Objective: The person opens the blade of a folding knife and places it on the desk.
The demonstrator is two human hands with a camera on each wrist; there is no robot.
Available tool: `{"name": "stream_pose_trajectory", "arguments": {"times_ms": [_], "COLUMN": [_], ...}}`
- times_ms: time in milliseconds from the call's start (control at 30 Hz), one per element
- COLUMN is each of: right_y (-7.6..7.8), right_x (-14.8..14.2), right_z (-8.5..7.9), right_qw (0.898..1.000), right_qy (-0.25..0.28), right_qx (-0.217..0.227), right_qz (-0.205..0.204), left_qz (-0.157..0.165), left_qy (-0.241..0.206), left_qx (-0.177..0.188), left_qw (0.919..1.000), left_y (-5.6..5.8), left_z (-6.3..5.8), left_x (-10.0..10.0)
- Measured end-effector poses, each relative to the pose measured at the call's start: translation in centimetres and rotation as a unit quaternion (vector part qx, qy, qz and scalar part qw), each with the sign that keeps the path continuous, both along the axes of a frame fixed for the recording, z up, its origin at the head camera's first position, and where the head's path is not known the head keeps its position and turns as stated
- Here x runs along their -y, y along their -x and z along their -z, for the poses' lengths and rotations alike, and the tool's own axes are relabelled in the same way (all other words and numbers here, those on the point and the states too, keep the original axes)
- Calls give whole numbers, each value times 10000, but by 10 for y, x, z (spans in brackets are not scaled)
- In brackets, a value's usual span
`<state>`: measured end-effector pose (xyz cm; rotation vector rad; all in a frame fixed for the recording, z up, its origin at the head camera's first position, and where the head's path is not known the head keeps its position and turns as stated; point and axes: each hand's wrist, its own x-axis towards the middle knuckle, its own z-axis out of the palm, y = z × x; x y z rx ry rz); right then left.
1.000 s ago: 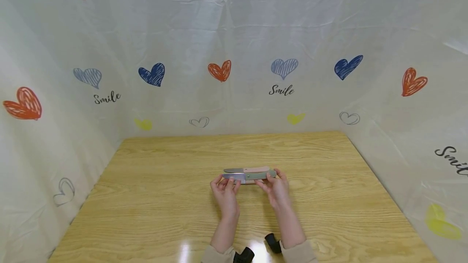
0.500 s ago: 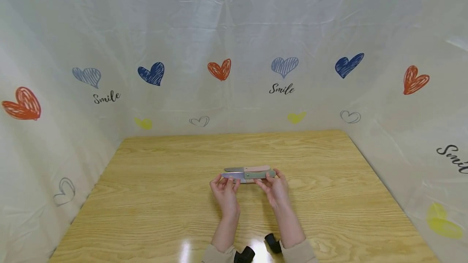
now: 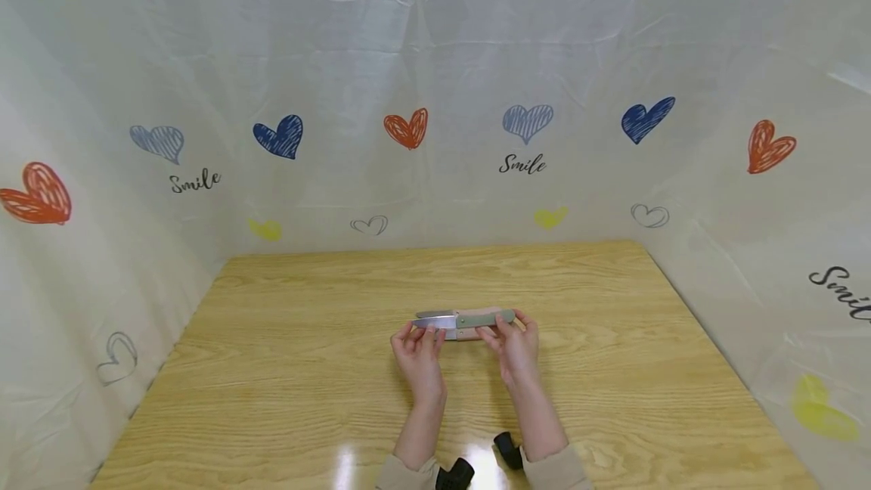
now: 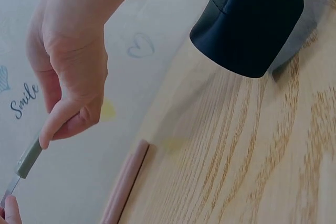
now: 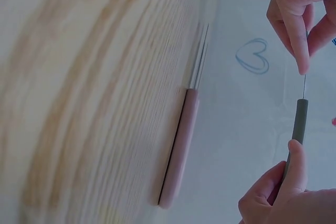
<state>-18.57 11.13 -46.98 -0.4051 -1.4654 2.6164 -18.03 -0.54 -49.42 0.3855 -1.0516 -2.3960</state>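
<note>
A knife with a green handle (image 3: 485, 319) is held level above the table in the head view. My left hand (image 3: 420, 370) pinches its blade, fingertips on the metal. The right hand (image 3: 519, 354) grips the handle near its end, thumb on top. In the right wrist view, the left hand (image 5: 299, 14) holds the blade and the right hand (image 5: 278, 195) holds the green handle (image 5: 300, 119). Beneath lie two knives with pink handles, a nearer one (image 3: 469, 334) and a farther one (image 3: 490, 310), both partly hidden by the green one.
The wooden table (image 3: 306, 354) meets a pale curtain (image 3: 435, 59) printed with hearts at the back and sides. Black wrist cameras, one on the left wrist (image 3: 454, 474) and one on the right (image 3: 508, 451), sit near the table's front.
The green-handled knife has shifted slightly away from me, its handle end tilting up a little. More of the nearer pink handle shows. Both hands keep their hold.
</note>
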Motion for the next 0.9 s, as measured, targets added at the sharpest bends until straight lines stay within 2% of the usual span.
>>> {"name": "stream_pose_trajectory", "arguments": {"times_ms": [233, 433, 567, 700, 900], "right_y": [0, 0, 0, -3, -10], "right_x": [1, -4, -11, -19, -38], "right_z": [-1, -2, -1, -1, -5], "right_qw": [9991, 9948, 9900, 9826, 9594], "right_qy": [-321, -965, -1406, -1831, -2624], "right_qx": [47, 29, 96, 94, 142], "right_qz": [261, 317, 56, -308, -1022], "left_qz": [-100, 130, 379, 742, 1317], "left_qy": [63, 343, 544, 842, 1467], "left_qx": [12, 327, 599, 930, 1222], "left_qw": [9999, 9988, 9960, 9893, 9727], "left_y": [0, -3, -5, -8, -18], "left_z": [-4, -10, -14, -16, -22], "left_x": [2, 8, 16, 24, 36]}}
